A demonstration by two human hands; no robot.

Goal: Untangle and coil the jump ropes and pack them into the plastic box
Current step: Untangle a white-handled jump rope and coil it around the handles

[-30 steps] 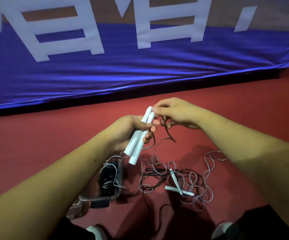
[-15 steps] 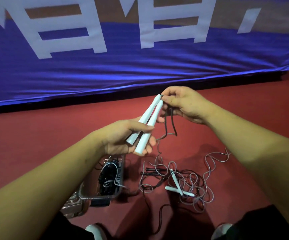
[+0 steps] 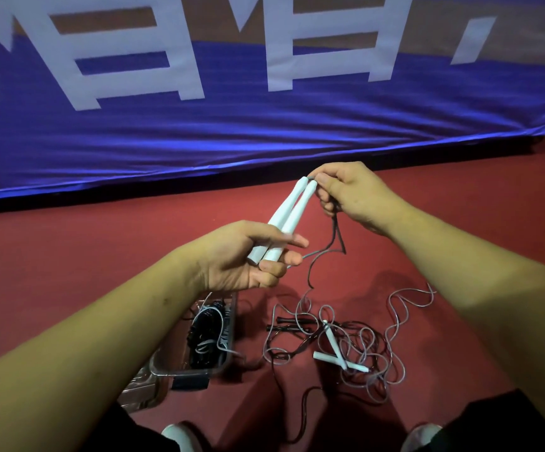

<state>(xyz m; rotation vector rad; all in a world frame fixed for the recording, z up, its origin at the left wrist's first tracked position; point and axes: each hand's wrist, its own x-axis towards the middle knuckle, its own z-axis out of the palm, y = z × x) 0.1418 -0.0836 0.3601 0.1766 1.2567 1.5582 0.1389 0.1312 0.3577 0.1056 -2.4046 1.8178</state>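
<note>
**Left of scene.** The plastic box (image 3: 183, 373) sits on the red floor (image 3: 69, 256), near me and low left. It is clear-walled and open, with one coiled rope (image 3: 204, 334) already inside. A clear piece lies just beside its near-left corner. It may be the lid, but I cannot tell.

**Centre.** My left hand (image 3: 242, 256) is closed round the near ends of two white handles (image 3: 289, 216). The thumb lies on top and the fingers curl underneath. The handles lie side by side and point up and away to the right.

**Right of centre.** My right hand (image 3: 352, 194) pinches the dark cord (image 3: 336, 236) where it leaves the far tips of the handles. The remaining fingers curl loosely round it. From there the cord hangs slack and runs down into the tangle (image 3: 362, 363) on the floor, right of the box.

**Right, on the floor.** The tangle holds another pair of white handles (image 3: 333, 350), a pair of black handles (image 3: 284, 321), and pale and dark cords looped over one another.

**Handling assessment.**
- The handles look rigid, light and smooth, so they are the sound place to hold.
- The cord looks thin, limp and springy. I judge it will kink and snag rather than break.
- I would draw the cord through the right hand's fingers close to the handles, not pull it from mid-length, which could tighten knots below.
- The finished coil will likely spring open unless it is held until it is in the box.
</note>
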